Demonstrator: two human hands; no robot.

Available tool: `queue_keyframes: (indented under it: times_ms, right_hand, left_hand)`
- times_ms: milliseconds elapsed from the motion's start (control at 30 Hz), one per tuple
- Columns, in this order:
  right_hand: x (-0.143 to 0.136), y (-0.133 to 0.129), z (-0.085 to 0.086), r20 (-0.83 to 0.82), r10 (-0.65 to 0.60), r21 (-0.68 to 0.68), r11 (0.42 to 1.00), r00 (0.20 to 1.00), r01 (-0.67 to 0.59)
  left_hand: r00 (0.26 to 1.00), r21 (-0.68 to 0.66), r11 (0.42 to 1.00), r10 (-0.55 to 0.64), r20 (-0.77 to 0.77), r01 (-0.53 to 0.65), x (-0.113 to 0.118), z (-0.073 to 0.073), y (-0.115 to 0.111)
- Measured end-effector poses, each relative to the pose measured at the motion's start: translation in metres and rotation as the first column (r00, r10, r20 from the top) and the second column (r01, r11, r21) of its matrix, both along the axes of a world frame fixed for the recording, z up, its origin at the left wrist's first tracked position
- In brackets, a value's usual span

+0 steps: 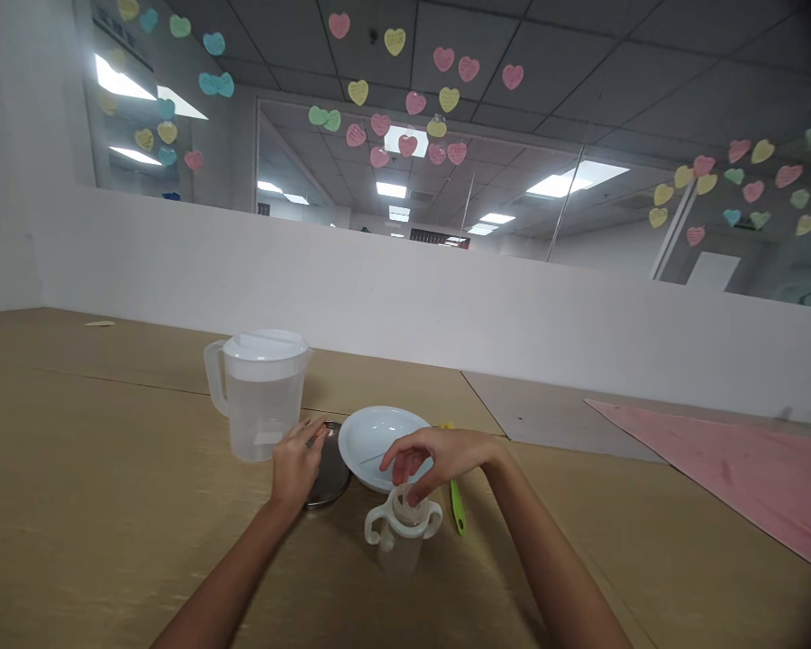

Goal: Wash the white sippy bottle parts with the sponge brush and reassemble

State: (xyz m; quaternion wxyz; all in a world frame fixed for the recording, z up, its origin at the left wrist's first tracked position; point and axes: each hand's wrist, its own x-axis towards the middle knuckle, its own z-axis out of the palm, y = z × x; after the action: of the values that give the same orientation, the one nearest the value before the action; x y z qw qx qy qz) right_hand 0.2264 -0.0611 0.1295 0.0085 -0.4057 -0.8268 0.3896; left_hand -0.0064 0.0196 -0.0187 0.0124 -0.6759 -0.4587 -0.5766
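Observation:
My left hand [297, 467] is at the left rim of a round, dark metal plate [331, 473]. Its fingers are curled together over the plate's edge; what they pinch, if anything, is too small to make out. Palm down, my right hand [446, 453] hovers over a baby bottle [402, 536] with two white side handles. The fingers are bent and apart, and one fingertip is at the bottle's open mouth, touching or just above it. Upright on the table, the bottle is see-through and has no cap on. Behind it sits a white bowl [371, 431], partly covered by my right hand.
A lidded, clear plastic pitcher [265, 406] of liquid stands behind my left hand. The green handle [457, 507] of a utensil lies under my right wrist. A pink cloth [730, 460] covers the table's right side. A white wall [378, 288] borders the back.

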Motion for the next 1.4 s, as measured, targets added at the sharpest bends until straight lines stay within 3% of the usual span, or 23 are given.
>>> queue_keyframes:
  times_ms: [233,567,967,1100,1233,1400]
  right_hand:
    - [0.000,0.000,-0.001,0.006,0.002,0.002,1.000,1.000,-0.002]
    - [0.000,0.000,0.000,0.001,0.008,0.000,1.000,1.000,-0.008]
    - [0.000,0.000,-0.001,-0.002,0.012,-0.010,1.000,1.000,-0.012]
    - [0.001,0.001,-0.002,0.006,-0.002,-0.004,1.000,1.000,0.002]
    - [0.000,0.000,-0.001,0.004,-0.005,-0.001,1.000,1.000,0.005]
    - [0.000,-0.001,0.000,0.008,-0.005,0.005,1.000,1.000,0.005]
  left_hand:
    - [0.998,-0.063,0.998,-0.007,-0.067,0.003,-0.001,-0.001,0.001]
    - [0.995,-0.114,0.989,-0.096,-0.038,0.091,0.001,0.006,-0.001]
    - [0.996,-0.101,0.994,0.024,-0.081,-0.032,0.000,0.015,-0.010]
    - [0.995,-0.037,0.997,0.071,-0.068,-0.074,0.000,0.014,-0.011]
    - [0.982,0.032,0.994,0.110,-0.154,-0.106,-0.001,0.015,-0.013]
    - [0.965,0.027,0.980,0.199,-0.171,-0.198,-0.001,0.020,-0.018]
